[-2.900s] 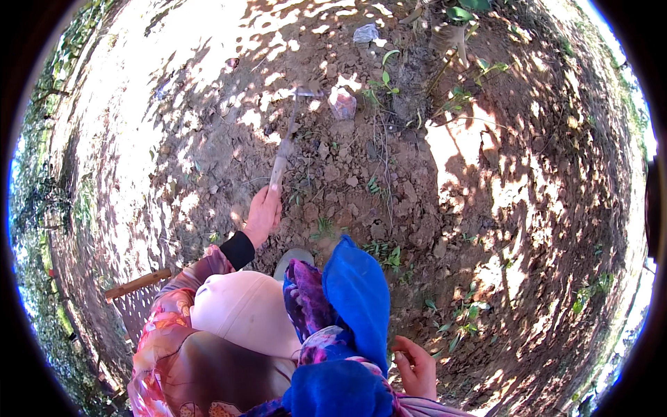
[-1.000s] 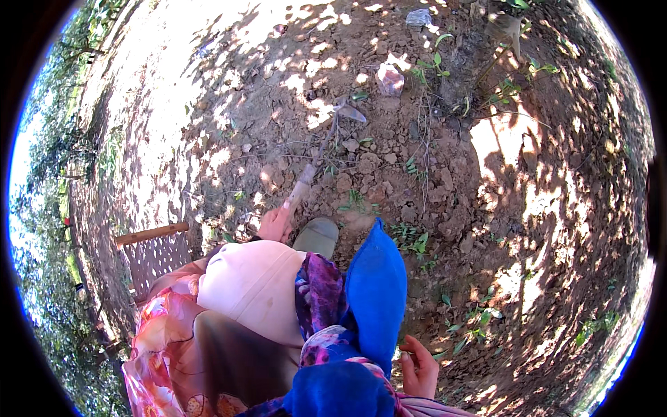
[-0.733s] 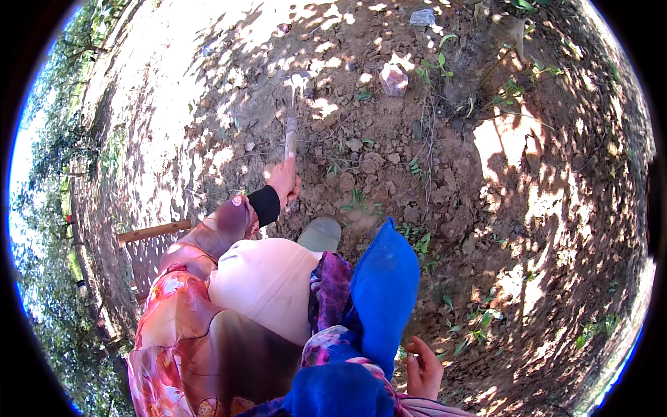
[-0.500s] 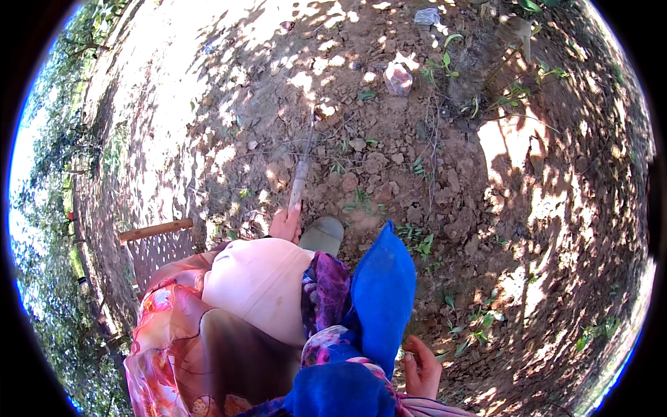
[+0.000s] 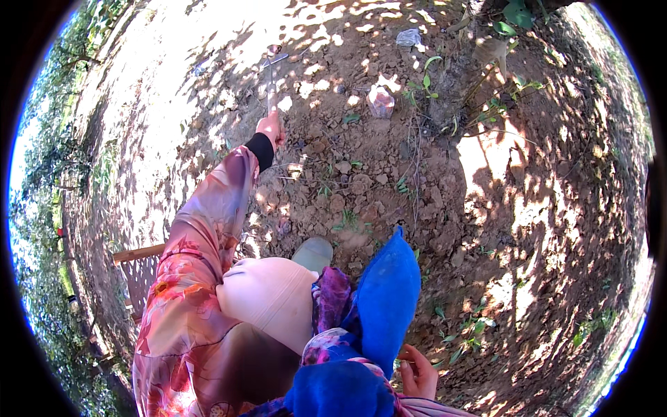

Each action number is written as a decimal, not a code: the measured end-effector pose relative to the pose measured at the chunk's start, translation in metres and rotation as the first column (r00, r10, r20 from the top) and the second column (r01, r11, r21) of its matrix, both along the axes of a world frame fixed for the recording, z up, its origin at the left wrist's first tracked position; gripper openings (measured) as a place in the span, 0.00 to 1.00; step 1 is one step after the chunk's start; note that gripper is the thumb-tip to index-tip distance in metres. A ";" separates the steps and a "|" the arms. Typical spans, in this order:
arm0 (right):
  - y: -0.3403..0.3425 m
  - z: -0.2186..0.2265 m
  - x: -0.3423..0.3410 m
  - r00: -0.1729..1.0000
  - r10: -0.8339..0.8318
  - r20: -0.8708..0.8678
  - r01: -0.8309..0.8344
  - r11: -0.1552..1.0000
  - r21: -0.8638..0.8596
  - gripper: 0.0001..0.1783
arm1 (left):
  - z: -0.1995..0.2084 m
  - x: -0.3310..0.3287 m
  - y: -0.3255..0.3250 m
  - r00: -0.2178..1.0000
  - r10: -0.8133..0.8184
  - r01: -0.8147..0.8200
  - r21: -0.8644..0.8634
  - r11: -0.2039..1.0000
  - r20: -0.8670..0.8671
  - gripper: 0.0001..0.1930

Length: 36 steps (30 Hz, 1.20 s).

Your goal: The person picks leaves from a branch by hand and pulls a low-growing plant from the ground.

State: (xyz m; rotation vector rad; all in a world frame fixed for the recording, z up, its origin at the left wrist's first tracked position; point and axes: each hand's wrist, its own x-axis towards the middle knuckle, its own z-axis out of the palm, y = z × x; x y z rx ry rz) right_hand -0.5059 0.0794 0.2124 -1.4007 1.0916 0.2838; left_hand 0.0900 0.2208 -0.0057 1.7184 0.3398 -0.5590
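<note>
My left arm, in a floral sleeve with a dark cuff, stretches forward over the soil. My left hand grips a slender hand tool with a pale handle and a thin metal shaft. Its far tip is near a small reddish-brown lump on the ground; glare blurs the tip. Low beside the blue cloth, my right hand has bent fingers, thumb and forefinger close together by a small green bit. That bit is too small to name. The cloth partly hides this hand.
A clear pinkish plastic container and a crumpled pale wrapper lie ahead on cloddy soil. My boot shows beyond pale pink cloth. A wood-railed perforated panel stands at left; leafy stems rise at far right.
My left hand has swung forward and away from beside the boot, carrying the tool, and the sleeve has come into view. My right hand keeps nearly the same pose.
</note>
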 end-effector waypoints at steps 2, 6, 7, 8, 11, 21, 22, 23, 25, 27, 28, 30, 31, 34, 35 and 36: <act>0.002 -0.009 -0.006 0.999 -0.014 0.042 0.013 1.000 0.004 0.19 | -0.001 0.007 -0.008 0.999 -0.020 0.022 0.037 0.999 -0.046 0.24; -0.001 -0.011 -0.003 0.999 0.048 0.017 -0.048 0.998 0.029 0.19 | -0.004 -0.030 0.005 0.985 0.064 -0.041 0.142 0.989 -0.159 0.24; -0.001 -0.010 0.000 0.997 0.066 0.040 -0.066 0.998 0.005 0.19 | -0.016 -0.043 0.029 0.991 -0.010 0.028 0.132 0.991 -0.133 0.24; 0.000 -0.010 0.003 0.996 0.071 0.055 -0.070 0.997 -0.029 0.19 | -0.014 -0.072 0.028 0.991 -0.028 0.050 0.171 0.984 -0.128 0.24; 0.000 -0.012 0.002 0.996 0.083 0.033 -0.081 0.996 -0.037 0.18 | 0.008 -0.145 0.041 0.979 -0.033 0.081 0.240 0.967 -0.200 0.23; -0.008 -0.004 0.025 0.996 0.083 0.020 -0.084 0.996 0.008 0.18 | 0.015 -0.057 0.049 0.984 0.168 -0.171 0.070 0.983 0.058 0.20; -0.008 -0.005 0.025 0.997 0.070 0.023 -0.070 0.998 0.003 0.18 | 0.010 -0.026 0.047 0.974 0.198 -0.209 0.097 0.973 0.108 0.20; -0.008 -0.007 0.026 0.998 0.059 0.026 -0.059 0.998 0.002 0.18 | 0.003 0.006 0.048 0.961 0.228 -0.249 0.125 0.960 0.159 0.20; -0.006 -0.014 0.027 0.999 0.034 0.029 -0.035 0.999 0.021 0.18 | 0.001 0.062 0.056 0.957 0.201 -0.233 0.143 0.962 0.208 0.21; -0.010 -0.023 0.031 0.995 0.097 0.039 -0.099 0.993 0.060 0.18 | -0.002 0.131 0.120 0.935 0.023 -0.159 0.360 0.919 0.353 0.23; -0.009 -0.023 0.031 0.993 0.115 -0.007 -0.114 0.993 0.033 0.17 | 0.001 0.135 0.101 0.940 -0.016 -0.131 0.404 0.905 0.342 0.24; -0.008 -0.022 0.032 0.991 0.116 -0.069 -0.116 0.993 0.004 0.17 | 0.008 0.141 0.067 0.959 0.154 -0.240 0.394 0.887 0.238 0.31; -0.007 -0.023 0.034 0.992 0.103 -0.079 -0.103 0.995 0.002 0.16 | 0.020 0.135 0.054 0.972 0.157 -0.219 0.444 0.869 0.173 0.29; -0.007 -0.026 0.043 0.995 0.093 -0.029 -0.092 0.995 0.027 0.16 | 0.002 0.151 0.067 0.988 0.042 -0.120 0.569 0.814 0.149 0.25; -0.008 -0.028 0.047 0.996 0.087 -0.004 -0.087 0.996 0.036 0.16 | -0.005 0.148 0.067 0.986 0.017 -0.113 0.602 0.790 0.163 0.24; -0.010 -0.029 0.050 0.993 0.119 0.001 -0.118 0.991 0.055 0.16 | -0.009 0.157 0.097 0.976 -0.126 -0.036 0.699 0.715 0.180 0.24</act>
